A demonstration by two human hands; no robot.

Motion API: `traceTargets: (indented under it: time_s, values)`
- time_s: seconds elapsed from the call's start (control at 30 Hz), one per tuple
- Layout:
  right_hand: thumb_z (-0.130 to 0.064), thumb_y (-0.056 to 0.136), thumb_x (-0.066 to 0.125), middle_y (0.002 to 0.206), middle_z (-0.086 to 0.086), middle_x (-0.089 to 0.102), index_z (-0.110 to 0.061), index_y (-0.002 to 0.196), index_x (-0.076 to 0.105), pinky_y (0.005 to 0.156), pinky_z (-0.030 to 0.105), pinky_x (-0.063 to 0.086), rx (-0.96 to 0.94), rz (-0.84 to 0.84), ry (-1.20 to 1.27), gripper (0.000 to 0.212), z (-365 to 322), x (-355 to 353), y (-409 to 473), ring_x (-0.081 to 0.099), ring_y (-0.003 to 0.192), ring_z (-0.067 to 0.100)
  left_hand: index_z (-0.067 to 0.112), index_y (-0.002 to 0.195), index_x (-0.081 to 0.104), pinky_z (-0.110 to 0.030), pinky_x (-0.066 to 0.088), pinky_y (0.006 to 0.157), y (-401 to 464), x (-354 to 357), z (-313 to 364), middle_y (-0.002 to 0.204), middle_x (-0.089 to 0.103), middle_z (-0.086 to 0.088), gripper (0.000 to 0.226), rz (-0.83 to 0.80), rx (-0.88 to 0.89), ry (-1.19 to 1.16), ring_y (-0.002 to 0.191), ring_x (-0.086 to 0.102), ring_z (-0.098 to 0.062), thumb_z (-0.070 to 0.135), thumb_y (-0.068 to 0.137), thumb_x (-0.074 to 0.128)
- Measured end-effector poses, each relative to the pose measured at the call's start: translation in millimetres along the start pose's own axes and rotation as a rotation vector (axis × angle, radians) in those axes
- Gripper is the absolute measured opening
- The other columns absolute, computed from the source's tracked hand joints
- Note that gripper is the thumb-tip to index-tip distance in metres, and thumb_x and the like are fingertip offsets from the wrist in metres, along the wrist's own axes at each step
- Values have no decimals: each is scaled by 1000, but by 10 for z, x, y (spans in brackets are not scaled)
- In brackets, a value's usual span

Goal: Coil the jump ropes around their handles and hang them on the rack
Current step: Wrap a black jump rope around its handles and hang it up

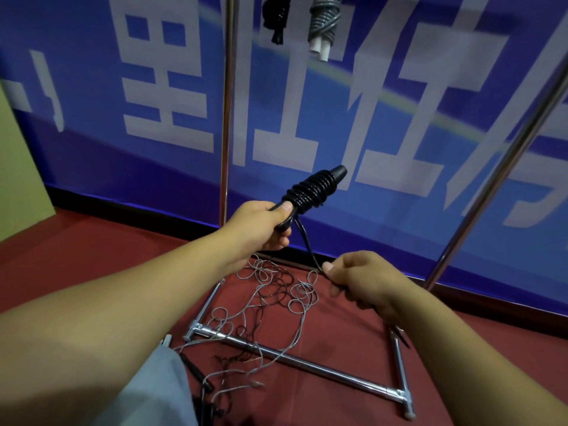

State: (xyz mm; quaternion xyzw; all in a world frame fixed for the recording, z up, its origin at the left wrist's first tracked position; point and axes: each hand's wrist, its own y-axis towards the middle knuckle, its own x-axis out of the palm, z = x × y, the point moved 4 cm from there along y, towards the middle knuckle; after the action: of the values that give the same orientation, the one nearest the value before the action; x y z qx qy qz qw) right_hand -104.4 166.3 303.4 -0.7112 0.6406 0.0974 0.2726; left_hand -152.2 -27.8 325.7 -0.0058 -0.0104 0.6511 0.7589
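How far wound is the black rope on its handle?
Partly wound: coils cover the black handle in the left hand; a loose strand runs to the right hand.

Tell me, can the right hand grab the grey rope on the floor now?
Probably not yet: the right hand is busy pinching the black rope. The grey rope lies loose just below it, with nothing covering it.

Black handles (335, 175) wrapped in glossy black rope (313, 192). Floor (76, 259) dark red. Loose ropes on floor (276, 290) — grey and black strands tangled together. Rack (307, 367) shiny chrome silver — uprights same. Backdrop banner (415, 155) blue with large white block characters, faint pale curved streak across it. Hanging bundle (276, 16) all black; second hanging bundle (324, 23) grey rope on white handles. Pale yellow-green panel (18, 167) at left edge. Trouser leg (153, 395) light grey.
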Motion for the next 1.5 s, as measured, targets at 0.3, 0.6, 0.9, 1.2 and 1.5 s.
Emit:
traceTargets:
  time_s: [0.3,0.6,0.9,1.2,1.5]
  values:
    - [-32,84,76,54,-1,42,-17,63,65,44,21,28,-290,-136,204,29,-274,109,-146,30,46,10,11,85,62,-34,53,67,90,-139,-73,69,63,-3,25,114,67,257,57,60,-15,29,102,55]
    - [-22,102,55,55,-2,44,-9,76,67,48,25,31,-150,23,235,31,-205,109,-124,36,46,11,23,94,64,-34,46,63,92,-176,-45,78,65,-1,17,101,209,860,74,63,-21,38,98,58]
    - [-25,101,54,48,-9,45,-14,72,64,48,27,26,-50,168,312,32,-196,69,-164,32,45,11,21,83,58,-31,40,55,91,-153,-21,76,60,-2,28,62,151,1048,68,58,-19,44,98,57]
    - [-30,101,55,53,-8,44,-16,69,65,48,26,26,-111,183,252,36,-225,68,-204,31,46,10,21,84,61,-31,40,58,134,-209,19,77,62,-3,24,134,155,970,72,59,-21,42,97,59]
    - [-29,106,48,60,-3,48,-11,86,67,48,23,33,-63,-70,253,32,-133,209,-203,36,47,10,24,85,63,-31,44,58,105,-195,-85,75,62,0,24,82,168,1103,71,59,-16,46,93,65]
